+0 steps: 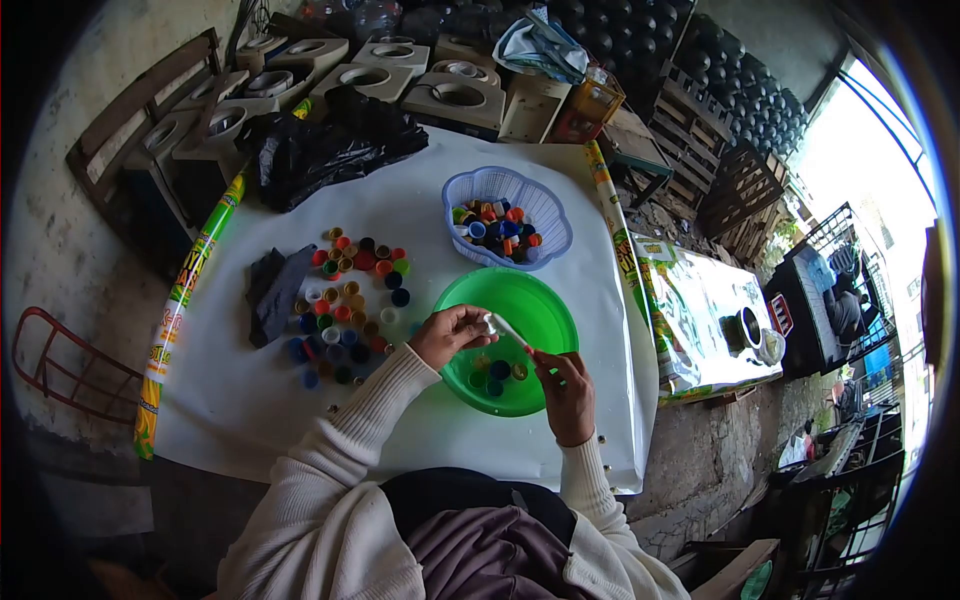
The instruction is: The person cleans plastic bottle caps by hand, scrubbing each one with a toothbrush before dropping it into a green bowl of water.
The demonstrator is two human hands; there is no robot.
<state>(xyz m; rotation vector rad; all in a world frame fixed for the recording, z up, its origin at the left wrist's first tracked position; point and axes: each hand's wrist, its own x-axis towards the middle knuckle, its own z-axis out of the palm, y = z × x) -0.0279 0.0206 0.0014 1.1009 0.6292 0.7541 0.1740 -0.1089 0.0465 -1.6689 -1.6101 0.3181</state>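
Note:
My left hand (452,334) is closed, pinching a small pale bottle cap (489,325) over the green basin (562,310). My right hand (566,392) is closed round the lower end of a slim white stick-like tool (514,334); its upper end meets the cap or lies right beside it, and its exact kind is too small to tell. Inside the basin lie several bottle caps, among them a dark blue cap (499,370) and a gold cap (519,371). Left of my left hand, many loose coloured caps (343,312) are spread on the white-covered table (420,445).
Behind the basin stands a lavender plastic basket (553,215) with mixed caps. A dark grey cloth (278,290) lies left of the loose caps. A black plastic bag (335,145) sits at the back left. Rolled printed edges (190,280) border the table. A second table (710,310) stands right.

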